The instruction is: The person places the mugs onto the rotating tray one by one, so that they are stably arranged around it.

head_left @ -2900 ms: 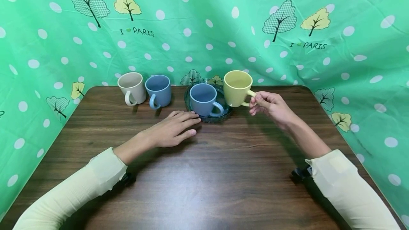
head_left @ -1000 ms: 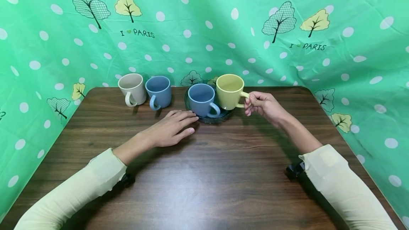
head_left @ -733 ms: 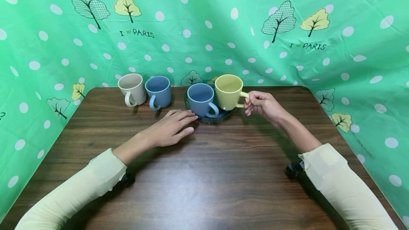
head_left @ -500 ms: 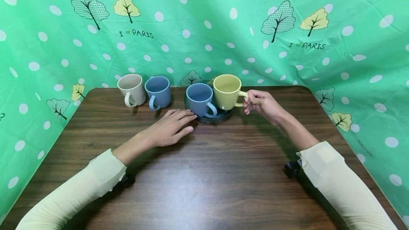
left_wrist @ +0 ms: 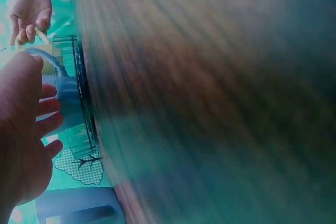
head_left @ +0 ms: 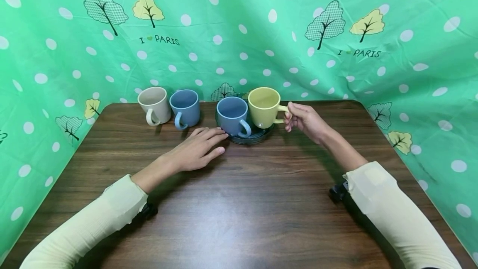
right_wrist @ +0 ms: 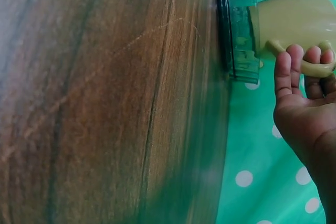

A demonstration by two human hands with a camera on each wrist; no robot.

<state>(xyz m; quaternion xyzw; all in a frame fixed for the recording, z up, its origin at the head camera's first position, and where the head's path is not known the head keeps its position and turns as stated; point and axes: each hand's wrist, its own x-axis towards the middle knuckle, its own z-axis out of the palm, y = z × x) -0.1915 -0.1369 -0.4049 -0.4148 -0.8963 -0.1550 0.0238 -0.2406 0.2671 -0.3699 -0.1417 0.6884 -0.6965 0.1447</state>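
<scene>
My right hand (head_left: 307, 121) holds a yellow mug (head_left: 263, 109) by its handle, fingers through the loop in the right wrist view. Upright, that mug stands in a clear, dark-tinted glass dish (head_left: 257, 138), close beside a blue mug (head_left: 232, 113) in the same dish. The blue mug's handle points to the front right. With fingers extended, my left hand (head_left: 199, 149) rests at the dish's front left edge, fingertips by the blue mug's base. Whether they touch the dish or the mug I cannot tell. In the left wrist view the dish wall (left_wrist: 81, 98) shows beyond the fingers.
A grey-white mug (head_left: 154, 107) and a second blue mug (head_left: 185, 109) stand side by side left of the dish, handles toward the front. The brown wooden table (head_left: 239, 202) ends at the back against a green dotted cloth (head_left: 224, 20).
The right hand has brought the yellow mug leftward and down into the dish, beside the blue mug. The blue mug has shifted slightly left. The left hand has barely moved.
</scene>
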